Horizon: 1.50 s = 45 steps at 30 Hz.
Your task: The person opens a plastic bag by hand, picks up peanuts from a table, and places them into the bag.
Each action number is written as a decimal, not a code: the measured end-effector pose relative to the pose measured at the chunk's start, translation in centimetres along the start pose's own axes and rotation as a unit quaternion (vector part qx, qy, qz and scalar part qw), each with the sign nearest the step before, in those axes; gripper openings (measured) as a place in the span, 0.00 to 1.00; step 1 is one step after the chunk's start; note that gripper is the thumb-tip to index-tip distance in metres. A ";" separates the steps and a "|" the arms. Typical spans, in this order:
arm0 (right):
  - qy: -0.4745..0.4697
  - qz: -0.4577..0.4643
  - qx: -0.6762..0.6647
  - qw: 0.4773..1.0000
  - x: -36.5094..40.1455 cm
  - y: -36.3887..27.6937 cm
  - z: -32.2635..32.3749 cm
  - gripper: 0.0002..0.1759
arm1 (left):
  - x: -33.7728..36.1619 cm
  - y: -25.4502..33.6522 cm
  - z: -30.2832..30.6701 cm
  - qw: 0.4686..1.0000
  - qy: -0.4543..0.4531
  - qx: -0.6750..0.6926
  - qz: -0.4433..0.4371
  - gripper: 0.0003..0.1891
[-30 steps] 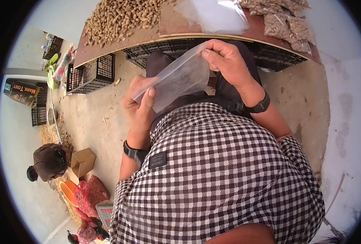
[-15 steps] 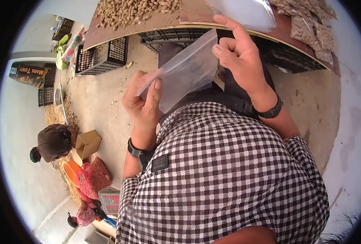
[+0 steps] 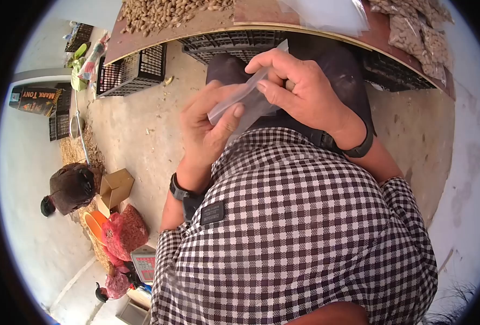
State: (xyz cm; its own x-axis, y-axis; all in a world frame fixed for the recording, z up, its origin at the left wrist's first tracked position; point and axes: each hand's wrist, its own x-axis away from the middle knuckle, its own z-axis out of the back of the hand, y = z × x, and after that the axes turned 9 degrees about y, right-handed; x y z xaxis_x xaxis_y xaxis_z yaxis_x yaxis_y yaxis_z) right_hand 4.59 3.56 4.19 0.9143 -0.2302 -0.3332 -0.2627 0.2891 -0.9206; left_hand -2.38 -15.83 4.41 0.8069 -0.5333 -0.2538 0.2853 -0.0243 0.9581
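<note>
A clear plastic zip bag [image 3: 248,115] is stretched at a slant between my hands, above my lap. My left hand [image 3: 207,127] pinches its lower left end between thumb and fingers. At the upper right, my right hand [image 3: 310,95] has its thumb and curled forefinger on the bag's top edge. No contents can be made out in the bag. Beyond my hands, a heap of unshelled peanuts [image 3: 169,13] lies on the brown table [image 3: 272,17], with a stack of clear bags [image 3: 334,15] to its right.
Filled bags [image 3: 421,43] lie at the table's right end. Black crates [image 3: 229,46] stand beneath it, and another crate [image 3: 132,70] is at the left. On the left floor are a cardboard box [image 3: 115,187], a red mesh sack [image 3: 123,233], a scale [image 3: 144,262] and two people.
My right hand has moved left and down toward my left hand, which has shifted slightly right. My right forefinger, raised before, is now curled onto the bag, which looks narrower.
</note>
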 end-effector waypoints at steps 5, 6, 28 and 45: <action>-0.005 -0.009 -0.024 1.000 0.3 0.8 0.1 0.08 | 0.1 -1.9 -1.7 0.948 -0.077 0.269 0.150 0.29; -0.007 -0.018 -0.030 0.999 0.4 0.8 0.1 0.06 | 0.1 -1.9 -1.9 0.940 -0.078 0.289 0.167 0.30; -0.001 0.036 -0.061 0.997 1.8 0.8 1.6 0.14 | -0.4 -1.2 -5.5 0.889 -0.137 0.346 0.266 0.31; -0.047 -0.009 -0.112 0.993 2.1 0.8 2.4 0.13 | -0.1 0.1 -6.2 0.896 -0.110 0.326 0.281 0.31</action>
State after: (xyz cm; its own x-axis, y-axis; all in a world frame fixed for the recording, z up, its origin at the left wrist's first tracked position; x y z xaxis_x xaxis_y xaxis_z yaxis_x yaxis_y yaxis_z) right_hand 7.07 5.55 3.29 0.9414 -0.1432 -0.3054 -0.2982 0.0701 -0.9519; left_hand 0.81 -10.51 3.67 0.5857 -0.7688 0.2568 -0.5554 -0.1500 0.8179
